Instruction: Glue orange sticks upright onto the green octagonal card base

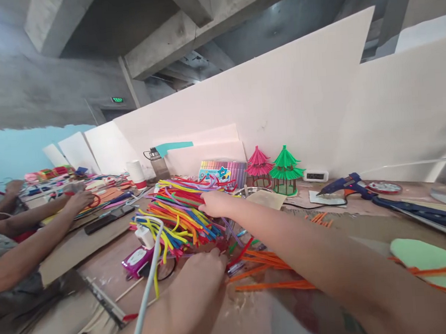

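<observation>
A thick, multicoloured pile of pipe cleaners [188,214] lies in the middle of the table. My right hand [214,204] reaches across onto the top of this pile. Its fingers are curled among the stems, and what they pinch is hidden. Lower down, my left hand [206,266] rests at the pile's near edge with its fingers bent closed. I cannot make out what is in them. Beside it, under my right forearm, lie loose orange pipe cleaners [266,260]. A white cable [150,277] passes in front of my left wrist.
A pink paper-like tree [260,167] and a green one [285,170] stand at the back. A blue glue gun [341,184] lies to the right. A purple power block [138,262] with a charger sits left. At far left, a co-worker's hands [80,201] hold red-handled scissors.
</observation>
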Tool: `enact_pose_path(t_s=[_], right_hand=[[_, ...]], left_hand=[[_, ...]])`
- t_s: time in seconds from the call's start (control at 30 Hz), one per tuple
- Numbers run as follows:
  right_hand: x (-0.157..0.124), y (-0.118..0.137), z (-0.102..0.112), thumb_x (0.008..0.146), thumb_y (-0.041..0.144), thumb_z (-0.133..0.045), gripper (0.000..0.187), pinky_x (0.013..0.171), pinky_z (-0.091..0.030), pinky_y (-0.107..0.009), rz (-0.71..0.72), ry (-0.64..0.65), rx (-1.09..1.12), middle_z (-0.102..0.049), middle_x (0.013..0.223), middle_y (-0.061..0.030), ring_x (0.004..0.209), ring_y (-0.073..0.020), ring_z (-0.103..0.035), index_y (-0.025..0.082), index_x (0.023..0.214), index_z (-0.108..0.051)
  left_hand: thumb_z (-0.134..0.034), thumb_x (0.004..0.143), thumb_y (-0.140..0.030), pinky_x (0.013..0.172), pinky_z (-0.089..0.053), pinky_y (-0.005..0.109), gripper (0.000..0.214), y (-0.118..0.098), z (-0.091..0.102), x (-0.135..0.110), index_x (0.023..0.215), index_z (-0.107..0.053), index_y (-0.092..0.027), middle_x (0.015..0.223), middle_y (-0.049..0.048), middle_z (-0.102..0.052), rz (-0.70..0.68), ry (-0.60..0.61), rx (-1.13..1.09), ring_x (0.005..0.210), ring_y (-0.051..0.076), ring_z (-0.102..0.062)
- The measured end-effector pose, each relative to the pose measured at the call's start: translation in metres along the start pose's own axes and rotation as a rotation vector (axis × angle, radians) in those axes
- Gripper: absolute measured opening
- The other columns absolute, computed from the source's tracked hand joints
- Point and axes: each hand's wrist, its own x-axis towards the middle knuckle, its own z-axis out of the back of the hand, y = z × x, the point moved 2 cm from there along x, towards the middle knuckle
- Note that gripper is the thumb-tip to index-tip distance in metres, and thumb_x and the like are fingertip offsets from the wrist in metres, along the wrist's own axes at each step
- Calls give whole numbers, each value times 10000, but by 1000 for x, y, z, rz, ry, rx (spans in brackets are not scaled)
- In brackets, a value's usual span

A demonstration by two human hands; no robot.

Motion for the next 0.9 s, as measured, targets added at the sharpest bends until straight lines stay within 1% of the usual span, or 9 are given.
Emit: enact_pose_path(t_s=[0.13,0.23,0.3,0.43,0.57,0.63,0.73,0.8,0.9], right_hand=[[-38,-3,10,993,324,-530,299,911,-482,-309,68,11,34,-726,1239,-118,1166,-233,-655,174,1187,-703],[-87,-12,30,972,424,-548,312,710,-501,-272,80,107,88,-783,1005,-27,862,-182,-719,238,1163,-710],[-116,-22,39,967,419,-546,270,680,-499,-280,118,199,181,-777,987,-17,842,-186,-706,256,1096,-720],[-149,-57,53,957,299,-499,244,656,-484,-369,117,-7,67,-763,863,-59,750,-241,-677,263,889,-730],[-149,-84,66,935,339,-509,237,543,-456,-388,-62,-87,32,-714,680,-51,587,-252,-634,283,846,-721],[-134,-81,69,962,331,-471,270,574,-481,-379,-96,-157,26,-730,727,-56,632,-249,-657,273,867,-717],[-97,-64,60,1000,283,-427,299,777,-522,-357,-45,-230,18,-770,975,-66,904,-241,-703,229,967,-719],[-71,-52,46,1009,261,-430,297,891,-505,-348,-30,-220,15,-757,1132,-66,1051,-231,-688,217,1116,-704],[-49,-35,22,980,224,-519,284,969,-467,-340,-2,-194,-6,-713,1248,-119,1153,-234,-649,161,1216,-664]], left_hand=[[-499,837,0,789,-586,349,327,-2,8,0,1048,-682,-170,975,126,-724,125,58,122,854,258,-745],[-478,841,26,678,-598,333,355,-11,28,2,1096,-647,-154,996,117,-697,143,68,234,767,247,-745],[-472,866,19,641,-600,327,380,-22,43,5,1174,-610,-153,1057,118,-657,91,-37,301,773,234,-731],[-488,894,-18,585,-585,330,292,-41,68,16,1142,-575,-144,1026,88,-598,-30,-379,322,759,227,-682],[-501,929,-65,752,-590,370,216,-39,87,33,1113,-590,-135,1086,107,-609,-185,-572,305,917,254,-655],[-458,961,-78,852,-566,388,247,-20,97,44,1150,-601,-146,1161,124,-612,-155,-629,332,992,259,-640],[-396,972,-60,953,-520,353,340,36,103,62,1197,-621,-179,1211,112,-629,174,-612,268,1104,250,-635],[-369,954,-43,937,-527,367,385,76,99,72,1219,-631,-139,1215,158,-648,296,-588,248,1084,269,-666],[-427,843,29,902,-546,316,475,120,81,80,1232,-654,-120,1142,164,-717,355,-457,224,1042,248,-708]])
